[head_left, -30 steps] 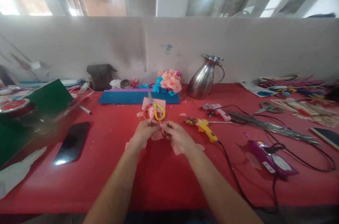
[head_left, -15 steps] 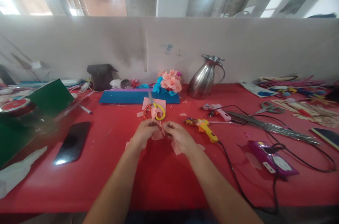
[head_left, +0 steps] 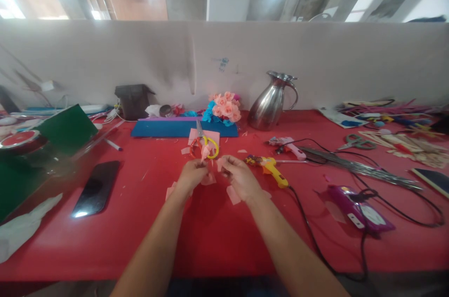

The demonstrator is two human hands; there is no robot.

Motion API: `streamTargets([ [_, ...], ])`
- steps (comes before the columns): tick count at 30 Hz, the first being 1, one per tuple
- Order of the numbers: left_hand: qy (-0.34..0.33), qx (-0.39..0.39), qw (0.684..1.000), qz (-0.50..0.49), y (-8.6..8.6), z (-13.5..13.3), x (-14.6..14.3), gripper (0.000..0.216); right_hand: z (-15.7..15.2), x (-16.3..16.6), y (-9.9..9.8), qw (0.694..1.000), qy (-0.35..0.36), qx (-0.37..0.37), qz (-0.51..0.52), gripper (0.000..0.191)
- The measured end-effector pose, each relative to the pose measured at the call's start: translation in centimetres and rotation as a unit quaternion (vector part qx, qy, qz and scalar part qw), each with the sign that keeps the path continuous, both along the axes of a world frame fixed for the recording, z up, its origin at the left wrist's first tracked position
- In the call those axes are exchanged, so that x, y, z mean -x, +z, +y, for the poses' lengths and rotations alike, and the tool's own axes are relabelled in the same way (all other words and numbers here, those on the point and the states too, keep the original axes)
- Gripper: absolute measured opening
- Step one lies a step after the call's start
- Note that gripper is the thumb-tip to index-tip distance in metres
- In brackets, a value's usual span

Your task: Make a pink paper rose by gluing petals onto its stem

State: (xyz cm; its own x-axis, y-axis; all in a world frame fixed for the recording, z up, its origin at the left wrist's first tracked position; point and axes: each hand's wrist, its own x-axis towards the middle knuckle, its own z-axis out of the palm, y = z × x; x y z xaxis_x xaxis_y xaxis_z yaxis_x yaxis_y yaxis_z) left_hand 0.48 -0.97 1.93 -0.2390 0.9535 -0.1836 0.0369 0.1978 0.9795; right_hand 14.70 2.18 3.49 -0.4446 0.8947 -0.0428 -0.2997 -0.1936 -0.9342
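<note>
My left hand (head_left: 192,174) is closed, pinching a small pink paper flower (head_left: 206,151) that sticks up above its fingertips. A short gap to the right, my right hand (head_left: 238,175) pinches a pink paper petal (head_left: 220,163) between thumb and fingers. Scissors (head_left: 212,147) with yellow and red handles lie just beyond the flower, partly over a square of pink paper (head_left: 214,136). Loose pink paper pieces (head_left: 233,195) lie on the red table beneath and beside both hands. A finished bunch of peach paper flowers (head_left: 227,106) with blue ones stands farther back.
A yellow glue gun (head_left: 273,173) and a pink glue gun (head_left: 292,148) lie to the right, their cables near a purple power box (head_left: 363,210). A steel jug (head_left: 269,103) stands behind. On the left are a phone (head_left: 96,188) and a clear jar (head_left: 30,156).
My hands have moved apart. The right one has drawn slightly away with the pink petal, while the left stays nearly in place with the flower.
</note>
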Motion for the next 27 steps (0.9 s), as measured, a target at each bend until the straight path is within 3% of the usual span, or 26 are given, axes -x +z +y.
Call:
streamTargets([
  [4, 0.026, 0.023, 0.997, 0.065, -0.6, 0.2, 0.4, 0.01, 0.0, -0.1, 0.1, 0.999, 0.001, -0.008, 0.036, 0.023],
  [8, 0.068, -0.01, 0.996, 0.061, 0.6, -0.2, 0.2, 0.014, -0.1, 0.0, 0.1, 1.0, 0.006, -0.004, 0.022, 0.023],
  [12, -0.033, -0.038, 0.994, -0.094, 1.9, -0.7, -0.2, 0.03, -0.2, 0.1, 0.0, 1.0, 0.022, -0.002, -0.016, 0.025],
  [14, -0.064, -0.046, 0.99, -0.12, 2.0, -0.8, -0.4, 0.036, -0.2, 0.1, -0.1, 0.999, 0.025, 0.004, -0.037, 0.025],
  [19, -0.039, -0.078, 0.993, -0.077, 1.4, -0.7, -0.3, 0.024, -0.3, 0.3, -0.3, 0.997, 0.014, -0.004, -0.077, 0.025],
  [22, -0.007, -0.08, 0.995, -0.058, 1.1, -0.5, 0.0, 0.018, -0.4, 0.4, -0.3, 0.986, 0.01, -0.072, -0.151, 0.024],
  [24, 0.031, -0.08, 0.994, -0.063, 1.0, -0.4, 0.2, 0.018, -0.8, 0.4, -0.2, 0.948, 0.018, -0.177, -0.265, 0.018],
  [27, 0.082, -0.09, 0.988, -0.094, 0.8, -0.2, 0.5, 0.02, -1.7, 0.5, -0.1, 0.812, 0.04, -0.348, -0.467, 0.022],
])
